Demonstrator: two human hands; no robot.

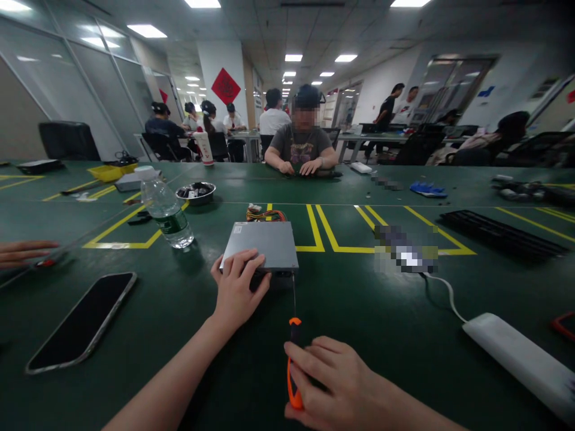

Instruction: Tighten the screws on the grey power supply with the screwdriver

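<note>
Grey sheet metal forms the flat rectangular box [265, 242] on the dark green table [359, 383], beyond the orange-and-black-handled screwdriver [294, 335]. The left hand [239, 287] rests on the box's near left corner, fingers slightly spread over its top, thumb at the near side. The right hand [330, 377] has its fingers curled closed around the screwdriver's handle; the thin metal shaft reaches the box's near right corner, though the tip's exact contact is hard to make out.

The boxy, grey metal case [269, 242] has a whitish label; the slim, metal-shafted screwdriver [294, 383] at its five o'clock is orange-and-black; the flat, dark-green tabletop [359, 311] has yellow stripes.
</note>
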